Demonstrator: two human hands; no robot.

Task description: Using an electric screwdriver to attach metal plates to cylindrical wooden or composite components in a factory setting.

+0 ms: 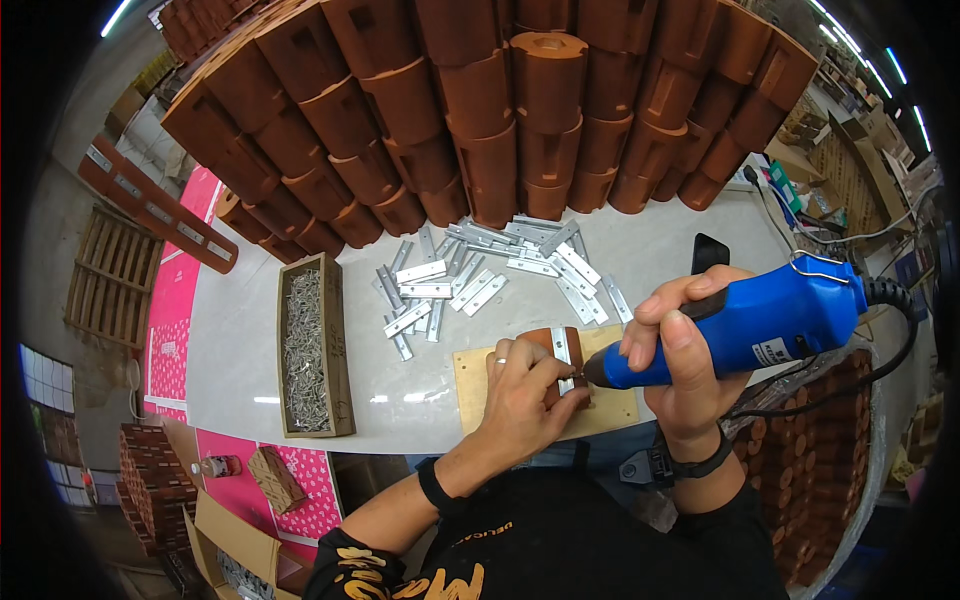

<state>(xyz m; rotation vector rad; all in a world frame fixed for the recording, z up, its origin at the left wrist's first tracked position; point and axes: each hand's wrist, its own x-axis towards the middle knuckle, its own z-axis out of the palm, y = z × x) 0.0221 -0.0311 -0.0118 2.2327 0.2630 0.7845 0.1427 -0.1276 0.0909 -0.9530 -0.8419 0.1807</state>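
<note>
A blue electric screwdriver [775, 315] lies in my right hand [695, 375], its fingers wrapped around the front of the body. Its dark nose points left at a silver metal strip [561, 345] on a reddish-brown wooden block [540, 336]. My left hand [520, 395] is closed on the near side of that block, thumb and fingertips close to the tool's tip. Whether a screw sits between them is too small to tell. Under the block is a flat, pale yellow board [472, 372] on the grey table [230, 345].
Loose silver metal strips [425, 290] lie scattered beyond the board. To the left stands a long wooden box [345, 385] full of screws. Stacked brown wooden cylinders [548, 90] wall off the far side. The tool's black cable [905, 345] loops at the right.
</note>
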